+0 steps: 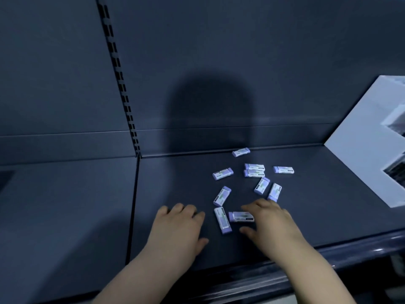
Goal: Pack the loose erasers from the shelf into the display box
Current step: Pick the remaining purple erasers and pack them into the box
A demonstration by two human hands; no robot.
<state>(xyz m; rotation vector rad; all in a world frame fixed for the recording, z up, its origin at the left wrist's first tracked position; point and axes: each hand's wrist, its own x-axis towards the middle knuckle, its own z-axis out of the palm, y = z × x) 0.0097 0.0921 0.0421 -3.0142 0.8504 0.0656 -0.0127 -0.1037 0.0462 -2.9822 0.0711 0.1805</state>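
Scattered on the shelf [306, 216], ahead and to the right of both hands: ten erasers [254, 170]. None yet in the box [361, 137], white, at the far right edge, only partly in view.

Right hand [270, 223]: spread open, index finger behind and thumb in front of the nearest eraser [240, 216], straddling its right end. Touching or not, cannot tell; no closed pinch to be seen. Left hand [177, 224]: palm down on the shelf, fingers loosely bent, holding nothing.

Nearest eraser: long axis left to right, long sides facing finger and thumb. Just left of it, a second eraser [222, 220], long axis front to back, between the two hands.

Likely next: close the right pinch across the short width, lift, carry right toward the box. Rest of the scatter farther back, nearer the right hand.
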